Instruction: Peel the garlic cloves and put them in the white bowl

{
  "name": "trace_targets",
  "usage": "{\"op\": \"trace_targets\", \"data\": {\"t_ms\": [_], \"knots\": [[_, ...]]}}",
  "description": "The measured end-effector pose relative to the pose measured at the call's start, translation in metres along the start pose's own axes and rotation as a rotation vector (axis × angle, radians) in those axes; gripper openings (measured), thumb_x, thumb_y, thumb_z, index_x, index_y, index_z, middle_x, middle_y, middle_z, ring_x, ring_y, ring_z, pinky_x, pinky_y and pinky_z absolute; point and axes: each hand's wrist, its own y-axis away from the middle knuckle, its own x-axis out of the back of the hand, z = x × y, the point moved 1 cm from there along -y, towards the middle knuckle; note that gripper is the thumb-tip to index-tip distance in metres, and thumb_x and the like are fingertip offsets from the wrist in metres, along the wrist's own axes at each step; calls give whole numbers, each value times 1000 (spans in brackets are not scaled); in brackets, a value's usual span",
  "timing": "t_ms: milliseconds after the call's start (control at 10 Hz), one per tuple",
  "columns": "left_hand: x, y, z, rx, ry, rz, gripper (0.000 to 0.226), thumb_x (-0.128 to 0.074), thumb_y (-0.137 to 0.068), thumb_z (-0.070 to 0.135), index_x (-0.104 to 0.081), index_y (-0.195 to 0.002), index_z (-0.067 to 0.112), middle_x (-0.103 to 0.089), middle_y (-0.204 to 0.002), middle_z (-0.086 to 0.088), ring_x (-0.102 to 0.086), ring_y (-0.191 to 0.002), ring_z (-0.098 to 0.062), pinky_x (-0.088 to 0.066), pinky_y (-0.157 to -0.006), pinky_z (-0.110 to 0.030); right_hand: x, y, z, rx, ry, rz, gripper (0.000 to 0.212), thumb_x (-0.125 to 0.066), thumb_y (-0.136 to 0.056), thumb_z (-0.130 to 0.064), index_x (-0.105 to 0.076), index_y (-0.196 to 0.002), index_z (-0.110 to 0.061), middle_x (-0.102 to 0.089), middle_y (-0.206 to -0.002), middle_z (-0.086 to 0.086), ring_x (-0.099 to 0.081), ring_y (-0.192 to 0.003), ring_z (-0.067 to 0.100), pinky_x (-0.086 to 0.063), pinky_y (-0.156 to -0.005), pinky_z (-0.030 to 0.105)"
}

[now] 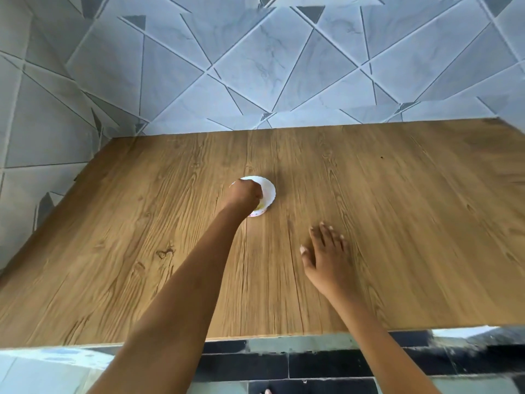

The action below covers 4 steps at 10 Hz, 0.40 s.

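left hand point(247, 194) curled over the white bowl point(269, 188), hiding its contents, hold unclear; right hand point(326, 258) splayed flat on table point(412, 223).

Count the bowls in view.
1. The white bowl stands in the middle of the table, its left part under the left hand. No other bowl shows, and none looks hidden.

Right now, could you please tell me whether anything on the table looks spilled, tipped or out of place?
Nothing stands out. The bowl sits upright on the table, the left hand is curled over it, and the right hand is open nearby.
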Motion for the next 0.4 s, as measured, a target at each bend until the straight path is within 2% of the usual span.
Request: {"op": "trace_targets", "data": {"t_ms": [100, 200, 300, 400], "knots": [[-3, -3, 2, 28, -57, -79, 27, -51, -92, 10, -68, -113, 14, -62, -119, -7, -57, -111, -24, -44, -89, -28, 0, -1, 1, 4, 4, 12, 59, -30, -89, -42, -57, -127, -6, -52, -136, 19, -48, -126, 35, -32, -105, 52], [-3, 9, 1, 23, 19, -4, 23, -52, -90, 10, -69, -104, 18, -63, -104, -4, -59, -101, -21, -42, -84, -26, 0, 0, 2, 10, -27, -21, 60, -29, -88, -42, -58, -126, -6, -52, -135, 20, -49, -126, 36, -33, -104, 53], [-3, 32, 0, -25, 150, 155, 27, -56, -87, 9, -68, -111, 10, -68, -109, -7, -61, -102, -24, -42, -79, -24, 3, 0, 5, 42, -110, 6, 64, -25, -90, -45, -49, -135, -7, -42, -145, 17, -35, -137, 33, -19, -113, 46], [-4, 62, 8, -76, 204, 294, 34, -60, -87, 17, -63, -122, 16, -65, -121, -4, -59, -109, -24, -46, -87, -29, 8, 1, 11, 57, -279, 46, 56, -47, -95, -36, -40, -141, -5, -36, -148, 16, -27, -141, 32, -16, -115, 44]]}}
